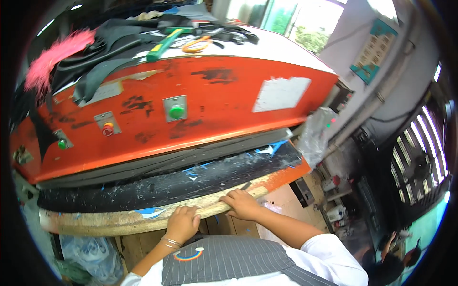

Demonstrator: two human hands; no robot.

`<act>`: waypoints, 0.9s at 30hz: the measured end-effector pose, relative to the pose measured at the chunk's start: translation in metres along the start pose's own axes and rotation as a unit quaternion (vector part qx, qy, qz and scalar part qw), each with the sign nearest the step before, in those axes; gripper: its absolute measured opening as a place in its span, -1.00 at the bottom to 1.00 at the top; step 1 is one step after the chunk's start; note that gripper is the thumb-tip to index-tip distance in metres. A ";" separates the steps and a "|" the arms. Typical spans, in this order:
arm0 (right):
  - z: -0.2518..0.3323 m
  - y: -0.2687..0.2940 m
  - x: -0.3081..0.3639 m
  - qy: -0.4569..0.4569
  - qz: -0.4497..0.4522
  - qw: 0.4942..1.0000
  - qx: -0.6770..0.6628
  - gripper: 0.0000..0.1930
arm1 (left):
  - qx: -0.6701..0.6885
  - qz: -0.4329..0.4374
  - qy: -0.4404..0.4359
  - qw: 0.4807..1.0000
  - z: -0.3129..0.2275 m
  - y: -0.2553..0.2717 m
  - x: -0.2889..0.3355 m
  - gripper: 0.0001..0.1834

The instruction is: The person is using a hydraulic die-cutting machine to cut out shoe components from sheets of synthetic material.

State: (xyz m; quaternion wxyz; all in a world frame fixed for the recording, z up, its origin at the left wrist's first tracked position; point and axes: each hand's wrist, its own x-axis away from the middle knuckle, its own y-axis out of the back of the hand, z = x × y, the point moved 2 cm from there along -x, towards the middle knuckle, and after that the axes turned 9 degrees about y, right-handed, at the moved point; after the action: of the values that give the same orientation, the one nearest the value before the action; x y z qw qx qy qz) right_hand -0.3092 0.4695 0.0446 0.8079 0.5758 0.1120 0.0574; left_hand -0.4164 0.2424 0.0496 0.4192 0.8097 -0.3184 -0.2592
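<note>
Orange press head (210, 102), largest item, fills upper centre, tilted down to the right. Front face carries a green button (176, 112), a red button (108, 128), a smaller green button (62, 143) at left and a pale patch (280, 94) at right. Top of head loaded with black straps (109, 57), a pink feather duster (55, 55), a green-handled tool (162, 45) and orange-handled scissors (196, 45).

Below head: black cutting pad (157, 188), scarred, littered with white and blue scraps. Under pad: worn wooden board (119, 221), edge frayed, running from lower left up to the right; sits directly beneath pad at front of surface.

Left hand (182, 224) on board edge, fingers (187, 211) curled together over top of board. Right hand (243, 204) just beside it to the right, fingers (234, 193) bent and clamped over same edge. Hands near each other, not touching.

Clear plastic bag (93, 257) under board at lower left. Another person (389, 260) at lower right, well apart.
</note>
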 end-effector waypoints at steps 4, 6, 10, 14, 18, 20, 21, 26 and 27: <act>0.019 -0.021 -0.015 -0.081 -0.093 0.989 0.076 -0.45 | -0.110 -0.041 0.055 0.992 -0.007 -0.002 -0.001 -0.70; 0.018 -0.025 -0.024 -0.092 -0.148 0.979 0.105 -0.59 | -0.129 -0.092 0.060 0.986 -0.005 -0.008 -0.008 -0.78; 0.001 -0.013 -0.036 -0.085 -0.134 0.981 0.108 -0.66 | -0.155 -0.129 0.095 0.975 0.000 -0.020 -0.028 -0.72; -0.001 -0.004 -0.043 -0.084 -0.092 0.986 0.108 -0.62 | -0.158 -0.130 0.119 0.972 -0.004 -0.017 -0.030 -0.71; -0.002 -0.004 -0.041 -0.072 -0.074 0.989 0.102 -0.57 | -0.136 -0.129 0.141 0.972 -0.009 -0.013 -0.029 -0.68; -0.001 -0.001 -0.033 -0.064 -0.053 0.994 0.071 -0.55 | -0.123 -0.132 0.139 0.974 -0.012 -0.013 -0.027 -0.63; 0.002 0.002 -0.030 -0.051 -0.041 0.996 0.057 -0.55 | -0.112 -0.105 0.152 0.976 -0.011 -0.011 -0.025 -0.61; -0.017 0.048 -0.042 -0.028 0.247 0.957 -0.150 -0.53 | -0.087 0.212 0.241 0.943 -0.016 0.017 -0.042 -0.49; -0.026 0.064 -0.060 0.001 0.274 0.948 -0.162 -0.58 | -0.056 0.225 0.238 0.943 -0.021 0.027 -0.057 -0.50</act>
State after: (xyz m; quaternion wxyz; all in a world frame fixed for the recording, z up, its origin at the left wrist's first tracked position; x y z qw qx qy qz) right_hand -0.3711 0.5016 0.1039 0.8434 0.4453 -0.0603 0.2946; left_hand -0.4477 0.2832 0.0921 0.5744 0.7306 -0.3685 0.0243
